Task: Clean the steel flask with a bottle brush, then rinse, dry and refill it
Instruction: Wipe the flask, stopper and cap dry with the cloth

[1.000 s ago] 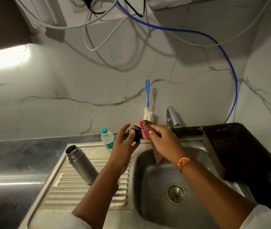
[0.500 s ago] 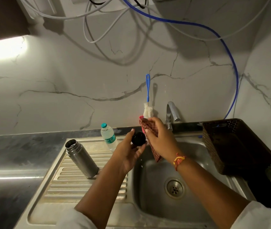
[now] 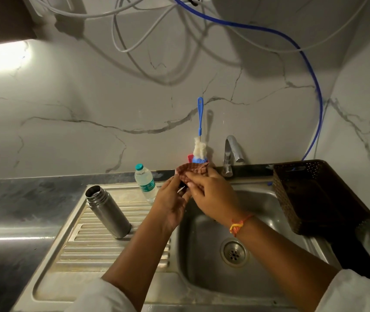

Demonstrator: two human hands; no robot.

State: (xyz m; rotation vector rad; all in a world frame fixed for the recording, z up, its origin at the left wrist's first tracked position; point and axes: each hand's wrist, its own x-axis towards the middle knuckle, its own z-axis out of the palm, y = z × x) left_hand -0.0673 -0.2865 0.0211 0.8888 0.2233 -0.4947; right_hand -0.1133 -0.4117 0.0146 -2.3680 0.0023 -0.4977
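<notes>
A moment ago the small dark lid (image 3: 182, 185) was easy to see in the left hand (image 3: 170, 199), and the checked cloth (image 3: 190, 171) hung down from the right hand (image 3: 211, 194). Now the two hands are pushed close together over the sink (image 3: 269, 199). The cloth is bunched up on top of the lid, so only a tiny dark bit of the lid shows. It looks like the lid is being wiped dry. If so, the washing and rinsing are likely done, and filling the flask comes later.

The left hand's fingers (image 3: 172, 183) curl up around the lid and hold it from the left. The right hand's fingers (image 3: 194, 176) are bent and pinch the cloth against the lid. Neither hand is open.

The steel flask (image 3: 107, 212) stands upright on the ribbed draining board (image 3: 89, 251), to the left of the hands and apart from them. Its mouth is open. A little water bottle (image 3: 145, 183) stands just past it, farther back. The bottle brush (image 3: 199, 149) stands at the far wall, behind the hands, next to the tap (image 3: 231, 154). Nobody touches it.
</notes>
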